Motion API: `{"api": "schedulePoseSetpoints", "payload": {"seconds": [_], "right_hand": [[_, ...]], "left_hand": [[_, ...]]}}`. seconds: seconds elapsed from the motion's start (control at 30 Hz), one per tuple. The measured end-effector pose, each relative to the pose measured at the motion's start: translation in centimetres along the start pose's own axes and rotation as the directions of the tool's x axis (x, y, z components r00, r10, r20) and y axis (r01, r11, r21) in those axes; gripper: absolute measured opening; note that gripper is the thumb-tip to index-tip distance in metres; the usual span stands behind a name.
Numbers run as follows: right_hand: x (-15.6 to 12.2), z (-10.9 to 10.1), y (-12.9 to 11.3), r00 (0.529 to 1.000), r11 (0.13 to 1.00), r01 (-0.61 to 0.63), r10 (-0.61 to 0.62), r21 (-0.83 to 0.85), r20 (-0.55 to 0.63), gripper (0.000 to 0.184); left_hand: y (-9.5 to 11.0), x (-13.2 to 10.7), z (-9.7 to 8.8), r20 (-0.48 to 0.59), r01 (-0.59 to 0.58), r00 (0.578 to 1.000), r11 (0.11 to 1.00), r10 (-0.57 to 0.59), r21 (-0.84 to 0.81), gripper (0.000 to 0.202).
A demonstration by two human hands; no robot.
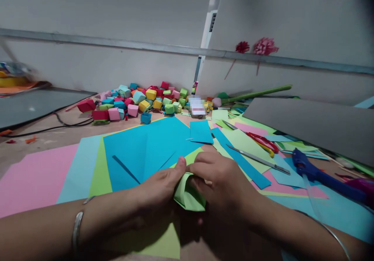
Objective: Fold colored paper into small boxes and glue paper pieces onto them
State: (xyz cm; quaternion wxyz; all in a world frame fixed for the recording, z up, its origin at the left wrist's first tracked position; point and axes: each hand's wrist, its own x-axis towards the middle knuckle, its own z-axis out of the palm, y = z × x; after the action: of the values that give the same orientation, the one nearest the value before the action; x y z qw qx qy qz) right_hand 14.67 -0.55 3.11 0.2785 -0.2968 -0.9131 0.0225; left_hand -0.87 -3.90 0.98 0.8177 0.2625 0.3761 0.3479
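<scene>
Both my hands meet at the table's near middle around a folded piece of light green paper (188, 194). My left hand (162, 187) pinches its left side, thumb pressed on top. Fingers curled, my right hand (219, 181) grips the right side of the same piece. A silver bangle sits on my left wrist. Under and behind the hands lies a large blue sheet (146, 148) on top of green, pale blue and pink sheets (32, 177). A smaller blue square (201, 131) lies just beyond my fingers.
A heap of small folded paper cubes (140, 101) in many colours sits at the back. Right of my hands lie a blue strip (242, 161), red scissors (263, 141), a metal blade (258, 159) and a blue glue gun (318, 175). A black cable (58, 124) runs at left. Grey boards lean at right.
</scene>
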Motion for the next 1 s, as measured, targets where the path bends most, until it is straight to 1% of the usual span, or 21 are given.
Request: {"api": "schedulePoseSetpoints", "payload": {"seconds": [0.07, 0.13, 0.17, 0.23, 0.3, 0.4, 0.47, 0.53, 0.6, 0.73, 0.8, 0.87, 0.93, 1.0], "right_hand": [[-0.1, 0.0, 0.1, 0.999, 0.999, 0.038, -0.038, -0.001, 0.037, 0.035], [-0.3, 0.1, 0.0, 0.998, 0.999, 0.039, -0.041, 0.031, 0.045, 0.036], [-0.3, 0.1, 0.0, 0.998, 0.998, 0.037, -0.039, 0.048, 0.044, 0.036], [-0.5, 0.3, 0.0, 0.998, 0.998, 0.021, -0.024, 0.061, 0.053, 0.036], [-0.5, 0.5, 0.1, 0.997, 0.999, -0.015, 0.011, 0.049, 0.077, 0.036], [-0.5, 0.8, 0.1, 0.99, 0.996, -0.09, 0.09, -0.005, 0.111, 0.031], [-0.4, 0.8, 0.0, 0.982, 0.994, -0.108, 0.112, -0.032, 0.155, 0.026], [-0.3, 0.7, -0.2, 0.974, 0.994, -0.096, 0.106, -0.06, 0.202, 0.025], [-0.3, 0.7, -0.3, 0.97, 0.994, -0.058, 0.078, -0.091, 0.232, 0.026], [-0.5, 0.8, -0.2, 0.974, 0.994, 0.037, -0.014, -0.1, 0.226, 0.028], [-0.4, 0.7, -0.2, 0.974, 0.995, 0.053, -0.033, -0.082, 0.224, 0.028], [-0.3, 0.3, -0.1, 0.968, 0.999, 0.01, 0.002, -0.049, 0.253, 0.026], [0.0, -0.3, -0.1, 0.958, 0.997, -0.07, 0.071, -0.014, 0.278, 0.02], [0.1, -0.9, -0.1, 0.95, 0.988, -0.151, 0.146, -0.001, 0.276, 0.016]], "left_hand": [[-0.2, -0.2, -0.2, 0.042, 0.057, 0.997, 0.997, -0.059, 0.059, 0.067], [-0.2, -0.3, -0.4, 0.096, 0.148, 0.983, 0.984, -0.157, 0.098, 0.081], [-0.2, -0.3, -0.4, 0.116, 0.188, 0.973, 0.977, -0.199, 0.099, 0.086], [-0.1, -0.3, -0.5, 0.141, 0.243, 0.958, 0.968, -0.251, 0.069, 0.089], [0.1, -0.2, -0.5, 0.141, 0.241, 0.959, 0.969, -0.246, 0.053, 0.085], [0.1, -0.1, -0.5, 0.11, 0.192, 0.974, 0.979, -0.199, 0.074, 0.075], [-0.1, -0.1, -0.6, 0.084, 0.163, 0.982, 0.982, -0.171, 0.09, 0.069], [-0.3, -0.1, -0.7, 0.073, 0.153, 0.984, 0.983, -0.161, 0.105, 0.067], [-0.5, -0.2, -0.7, 0.075, 0.163, 0.982, 0.98, -0.172, 0.117, 0.068], [-0.7, -0.4, -0.7, 0.086, 0.19, 0.976, 0.974, -0.202, 0.125, 0.069], [-0.7, -0.5, -0.6, 0.082, 0.197, 0.975, 0.973, -0.208, 0.124, 0.068], [-0.6, -0.5, -0.6, 0.07, 0.199, 0.975, 0.972, -0.209, 0.126, 0.068], [-0.4, -0.5, -0.7, 0.063, 0.178, 0.98, 0.975, -0.187, 0.13, 0.069], [-0.3, -0.5, -0.7, 0.068, 0.162, 0.983, 0.977, -0.172, 0.139, 0.07]]}}
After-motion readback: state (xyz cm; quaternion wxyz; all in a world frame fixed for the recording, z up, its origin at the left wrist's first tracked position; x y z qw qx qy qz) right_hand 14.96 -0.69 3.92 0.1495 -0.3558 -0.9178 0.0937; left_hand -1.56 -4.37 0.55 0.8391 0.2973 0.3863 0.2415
